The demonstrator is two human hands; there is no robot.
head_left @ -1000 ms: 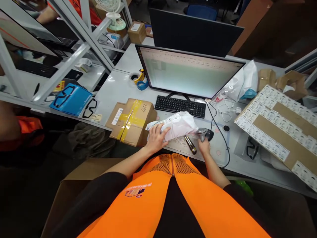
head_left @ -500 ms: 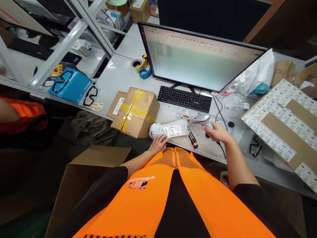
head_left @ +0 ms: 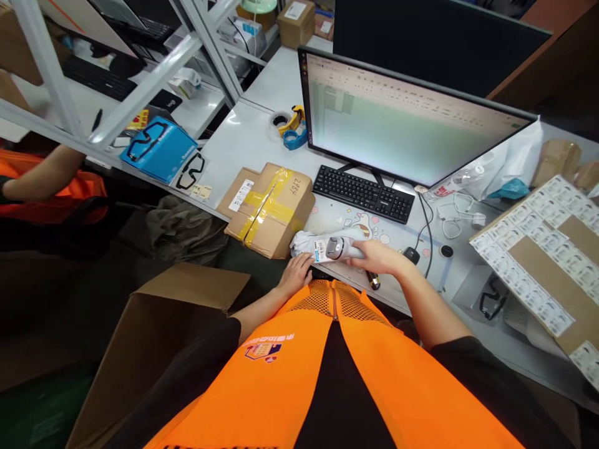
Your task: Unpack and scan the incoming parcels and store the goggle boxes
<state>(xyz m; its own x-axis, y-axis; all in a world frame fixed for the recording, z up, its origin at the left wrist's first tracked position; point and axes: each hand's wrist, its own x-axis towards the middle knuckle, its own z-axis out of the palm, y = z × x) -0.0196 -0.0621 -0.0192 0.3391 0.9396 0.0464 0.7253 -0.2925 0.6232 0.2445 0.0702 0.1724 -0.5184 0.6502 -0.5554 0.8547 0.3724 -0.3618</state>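
Note:
A barcode scanner (head_left: 335, 248), grey and white, is in my right hand (head_left: 378, 257), whose fingers are closed round its handle. Its head is over the white label of a pale plastic-wrapped parcel (head_left: 305, 242), hiding part of it. My left hand (head_left: 297, 273) lies against the parcel's near left edge, fingers stretched out and touching it. Partly covered by my right hand, a black and yellow box cutter (head_left: 373, 280) lies at the desk's front edge. Left of the parcel sits a brown carton (head_left: 276, 209) with yellow tape.
A keyboard (head_left: 362, 193) and monitor (head_left: 412, 118) stand behind the parcel. A computer mouse (head_left: 412, 255) is to the right, near a label-covered cardboard sheet (head_left: 538, 262). Tape rolls (head_left: 294, 138) and a blue box (head_left: 159, 149) are left. An open carton (head_left: 187, 284) stands below; another person's arm (head_left: 47, 174) shows far left.
My right hand has taken hold of the scanner and brought it left over the parcel's label. My left hand stays at the parcel's edge. The view has shifted left.

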